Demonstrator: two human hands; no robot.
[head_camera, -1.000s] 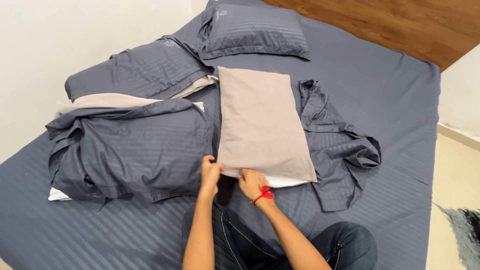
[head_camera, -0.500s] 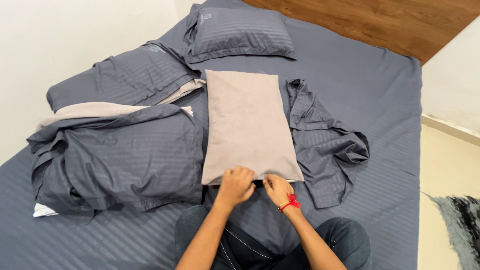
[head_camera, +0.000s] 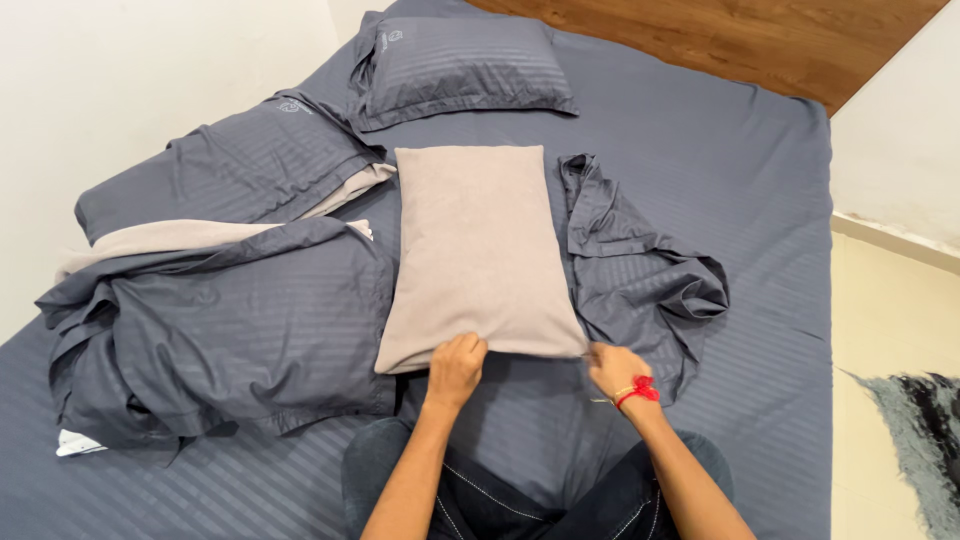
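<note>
Left hand (head_camera: 455, 368) grips beige pillow (head_camera: 478, 250) edge; right hand (head_camera: 615, 368) pinches its corner. Two grey pillows (head_camera: 455, 65) beyond.

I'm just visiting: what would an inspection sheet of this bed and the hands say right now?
Surface: bed with dark grey striped sheet.
Job's things: beige pillow, lying flat, near end towards the person.
Clutter: rumpled grey duvet at left; loose grey pillowcase at right; two grey pillows further up.
Hands: left hand grips the pillow's near edge; right hand, red wrist thread, at its near corner.
Cables: nothing seen.
Surroundings: white wall, wooden headboard, dark rug.
</note>
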